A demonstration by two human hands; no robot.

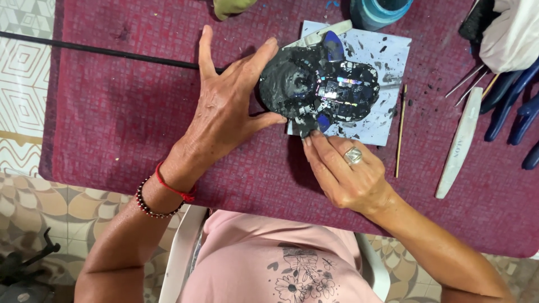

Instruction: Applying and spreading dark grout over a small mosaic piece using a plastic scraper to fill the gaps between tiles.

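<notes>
The left hand [224, 109] steadies a dark, grout-smeared mosaic piece [320, 90] from its left side, grip spread wide, thumb and forefinger cradling the rounded edge. The piece (studded with blue and mirrored chips) rests on a pale paper sheet [387, 56] on the maroon tabletop [112, 112]. The right hand [348, 174], a silver ring on one finger, comes in from below; its fingertips [310, 138] are pressed together against the lower edge, and whether they pinch a chip I cannot tell. The step in hand looks like working grout along that rim. The next move seems to call for a firm left hold and light pressure. A thin wooden stick [400, 132] and a white nail file [459, 145] lie to the right.
</notes>
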